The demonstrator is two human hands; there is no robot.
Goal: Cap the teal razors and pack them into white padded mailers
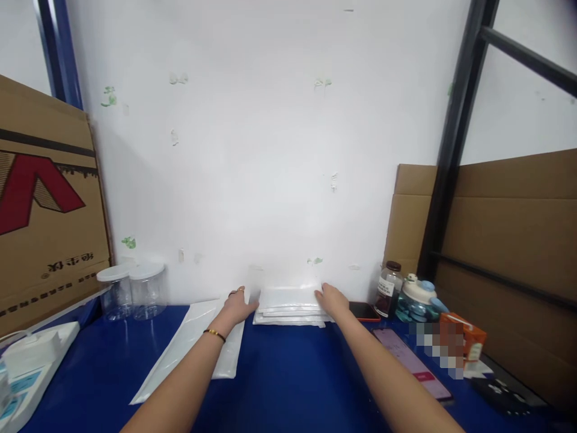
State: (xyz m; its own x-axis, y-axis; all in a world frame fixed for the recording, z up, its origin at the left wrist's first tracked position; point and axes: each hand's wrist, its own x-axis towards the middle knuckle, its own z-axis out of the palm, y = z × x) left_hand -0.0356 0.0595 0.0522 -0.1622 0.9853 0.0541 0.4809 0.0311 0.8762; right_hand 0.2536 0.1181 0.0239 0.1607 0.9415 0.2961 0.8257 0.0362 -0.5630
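Observation:
A stack of folded white plastic mailer bags [288,310] lies on the blue tabletop against the wall. My left hand [237,308] is at the stack's left end, thumb and fingers spread, with nothing in its grasp. Beneath that hand and forearm lies a flat, single white plastic mailer bag [180,343], set at a slant. At the right end of the stack, my right hand [333,300] has its thumb and fingers bent on the corner of the bags. Its other fingertips are hidden behind the hand.
Two clear lidded jars [148,294] and a power strip [45,361] are at left, beside a large cardboard box [49,210]. On the right are a phone [412,364], a dark red-edged phone [364,311], a brown-capped bottle [388,290], a water bottle [417,300] and an orange box [469,337].

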